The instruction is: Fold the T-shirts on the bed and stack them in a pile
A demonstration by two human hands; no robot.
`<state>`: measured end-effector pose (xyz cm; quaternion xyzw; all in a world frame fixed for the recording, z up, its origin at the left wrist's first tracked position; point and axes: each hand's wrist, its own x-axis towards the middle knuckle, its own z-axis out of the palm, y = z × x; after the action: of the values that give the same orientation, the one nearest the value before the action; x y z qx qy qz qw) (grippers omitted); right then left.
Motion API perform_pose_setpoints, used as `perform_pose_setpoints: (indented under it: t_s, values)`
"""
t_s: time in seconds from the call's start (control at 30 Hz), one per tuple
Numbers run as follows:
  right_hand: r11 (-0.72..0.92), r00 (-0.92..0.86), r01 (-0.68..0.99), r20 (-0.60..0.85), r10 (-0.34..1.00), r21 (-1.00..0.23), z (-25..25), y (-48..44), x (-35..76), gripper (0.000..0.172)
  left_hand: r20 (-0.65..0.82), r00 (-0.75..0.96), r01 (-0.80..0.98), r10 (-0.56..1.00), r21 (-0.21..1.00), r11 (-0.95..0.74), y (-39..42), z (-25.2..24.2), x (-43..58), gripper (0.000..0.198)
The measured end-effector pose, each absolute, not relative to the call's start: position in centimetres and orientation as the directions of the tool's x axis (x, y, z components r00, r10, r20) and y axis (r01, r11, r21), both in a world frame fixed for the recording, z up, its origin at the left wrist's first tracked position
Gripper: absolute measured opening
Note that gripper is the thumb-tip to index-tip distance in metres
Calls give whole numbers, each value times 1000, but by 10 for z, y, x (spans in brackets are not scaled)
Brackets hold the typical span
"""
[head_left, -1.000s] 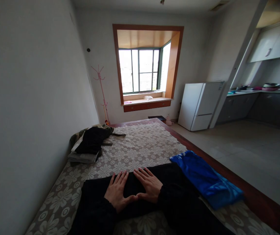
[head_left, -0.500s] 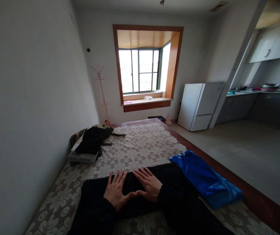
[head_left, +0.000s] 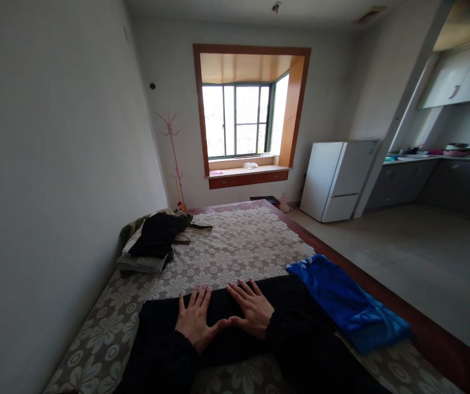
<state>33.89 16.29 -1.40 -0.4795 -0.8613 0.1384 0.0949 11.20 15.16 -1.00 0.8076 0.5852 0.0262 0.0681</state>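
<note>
A folded black garment lies across the near part of the bed; its exact kind cannot be made out. My left hand rests flat on it, fingers spread and pointing away from me. Beside it my right hand also lies flat on the dark cloth, fingers apart. The two thumbs meet or nearly meet between the hands. Black sleeves merge with the garment, so its near and right edges are hard to follow. To the right, against its edge, is a folded blue garment.
Folded clothes are stacked by the left wall. A floral cover spreads over the bed, which has a reddish-brown edge. Beyond stand a pink coat rack, a bay window and a white fridge.
The whole view has shifted slightly, with things sitting a little lower and to the right. Both hands stay flat on the black garment in nearly the same pose.
</note>
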Motion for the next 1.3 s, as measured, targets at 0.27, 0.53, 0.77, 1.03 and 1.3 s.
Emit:
perform_pose_setpoints:
  t_s: [0.27, 0.53, 0.77, 1.03, 1.3]
  values:
    - [391, -423, 868, -45, 905, -304, -18, 168, 340, 93, -29, 267, 960, 963, 102, -262, 153, -11, 113, 96]
    - [332, -359, 900, -49, 932, -284, -20, 170, 339, 94, -10, 213, 974, 977, 78, -211, 152, -10, 113, 78]
    - [326, -359, 896, -60, 931, -301, -16, 169, 339, 92, 0, 214, 974, 977, 75, -213, 151, -10, 113, 77]
    - [333, -366, 892, -56, 929, -306, -17, 169, 339, 90, -12, 219, 973, 976, 79, -217, 152, -9, 113, 77]
    - [325, -359, 894, -60, 931, -307, -19, 170, 339, 92, -5, 223, 972, 975, 71, -222, 153, -13, 113, 78]
